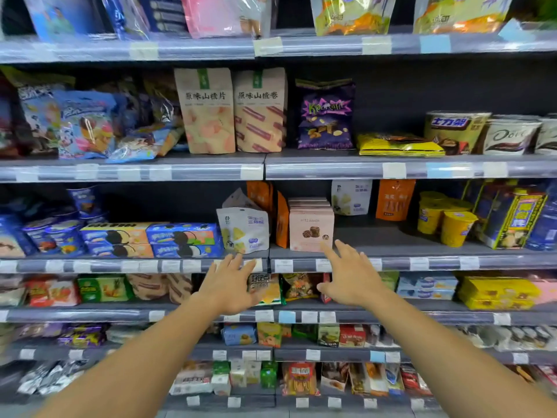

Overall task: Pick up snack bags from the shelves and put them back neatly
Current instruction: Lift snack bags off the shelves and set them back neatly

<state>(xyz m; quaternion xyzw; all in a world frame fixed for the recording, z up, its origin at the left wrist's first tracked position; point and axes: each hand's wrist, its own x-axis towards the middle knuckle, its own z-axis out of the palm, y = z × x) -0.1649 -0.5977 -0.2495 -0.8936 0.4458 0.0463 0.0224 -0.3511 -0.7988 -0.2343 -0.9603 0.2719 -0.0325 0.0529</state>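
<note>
Both hands reach fwd, fingers spread, gripping nothing. Left hand (229, 285) sits in front of the shelf rail (422, 262), just below the white snack bag (244, 232). Right hand (351, 279) has its index tip at the lower corner of the pink cookie box (311, 233); can't tell if it's touching. White bag stands upright at the shelf front, w/ an orange bag (282, 220) btwn it and the box. Oreo boxes (180, 239) to the left, yellow cups (456, 227) to the right.
</note>
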